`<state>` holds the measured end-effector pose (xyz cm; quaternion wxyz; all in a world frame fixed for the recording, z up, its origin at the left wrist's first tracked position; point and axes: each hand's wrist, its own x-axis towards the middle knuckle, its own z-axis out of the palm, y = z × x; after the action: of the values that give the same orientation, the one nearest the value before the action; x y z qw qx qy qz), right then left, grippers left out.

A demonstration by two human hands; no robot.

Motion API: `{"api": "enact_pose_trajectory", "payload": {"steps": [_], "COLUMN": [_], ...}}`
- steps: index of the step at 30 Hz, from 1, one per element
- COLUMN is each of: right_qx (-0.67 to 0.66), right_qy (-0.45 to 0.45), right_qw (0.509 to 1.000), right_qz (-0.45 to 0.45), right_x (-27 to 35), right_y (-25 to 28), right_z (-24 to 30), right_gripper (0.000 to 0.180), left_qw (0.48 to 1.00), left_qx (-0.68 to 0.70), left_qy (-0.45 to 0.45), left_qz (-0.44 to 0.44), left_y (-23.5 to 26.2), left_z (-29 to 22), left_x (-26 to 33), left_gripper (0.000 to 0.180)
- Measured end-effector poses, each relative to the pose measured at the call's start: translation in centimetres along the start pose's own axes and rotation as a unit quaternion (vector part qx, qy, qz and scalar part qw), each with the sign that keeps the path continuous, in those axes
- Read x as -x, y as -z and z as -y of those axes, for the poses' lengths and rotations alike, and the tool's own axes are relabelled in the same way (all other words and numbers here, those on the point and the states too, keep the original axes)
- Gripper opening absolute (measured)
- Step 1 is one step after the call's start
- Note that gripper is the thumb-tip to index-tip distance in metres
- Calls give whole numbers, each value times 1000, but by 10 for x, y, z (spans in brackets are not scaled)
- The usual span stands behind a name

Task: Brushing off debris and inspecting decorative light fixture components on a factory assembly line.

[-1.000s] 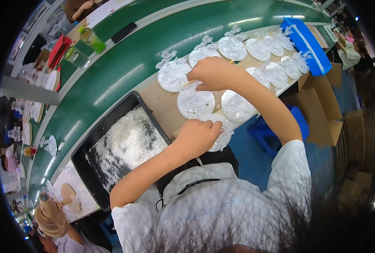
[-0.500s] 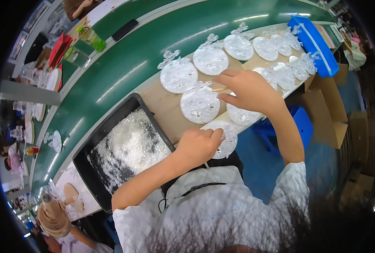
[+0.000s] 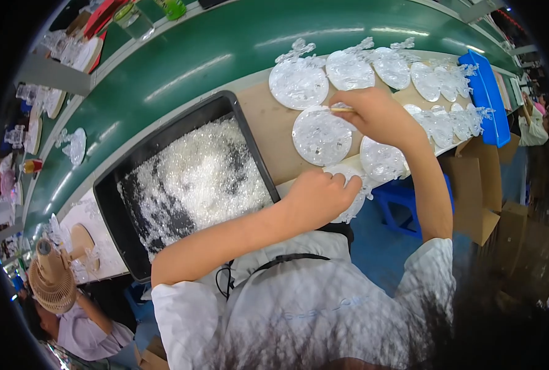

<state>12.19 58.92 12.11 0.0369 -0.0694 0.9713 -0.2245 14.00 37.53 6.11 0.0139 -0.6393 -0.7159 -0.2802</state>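
Right hand leads, slim yellowish stick over the middle disc's rim

And here it is: the right fingers are closed firmly on the stick, whose long axis runs crosswise, with its free end poking out to the left of the fingertips. Just below and left of those fingers, toward the body, lies the middle disc, flat on the bench, its far-right rim right under the stick's end. Touching or just hovering? From up here you cannot tell!

Over to the left hand, bent across the near disc, which peeks out to the right of and below its curled fingers. Thumb and forefinger look close, but whether they pinch anything cannot be made out. Both hands are near that middle disc: the left knuckles sit just off its body-side rim, yet the right fingers are the nearer pair, reaching its edge.

Look around: beyond the right fingers, up and to the left, the far disc; below them, toward the body, another disc under the wrist side. And left of the left fingers, the black tray with its spread of clear beads.
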Motion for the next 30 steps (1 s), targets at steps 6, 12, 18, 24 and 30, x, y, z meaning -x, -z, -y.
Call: {"api": "enact_pose_trajectory", "payload": {"steps": [6, 12, 18, 24, 30], "right_qx": [3, 0, 39, 41, 59], "right_qy": [24, 12, 18, -131, -81], "right_qw": [1000, 1000, 998, 987, 987], "right_qz": [8, 9, -38, -89, -125], "right_x": [-7, -7, 18, 86, 107], "right_y": [4, 9, 15, 27, 34], "right_z": [-3, 0, -4, 17, 12], "right_gripper": [15, 16, 29, 37, 45], "left_qw": [1000, 999, 996, 990, 988], "left_qx": [-9, -28, -72, -110, -125], "left_qy": [-2, -19, 32, 43, 3], "left_qz": [-16, -3, 34, 74, 96], "left_y": [-4, 2, 8, 24, 22], "left_z": [2, 3, -10, -20, -12], "left_x": [0, -5, 2, 7, -1], "left_gripper": [19, 19, 28, 26, 16]}}
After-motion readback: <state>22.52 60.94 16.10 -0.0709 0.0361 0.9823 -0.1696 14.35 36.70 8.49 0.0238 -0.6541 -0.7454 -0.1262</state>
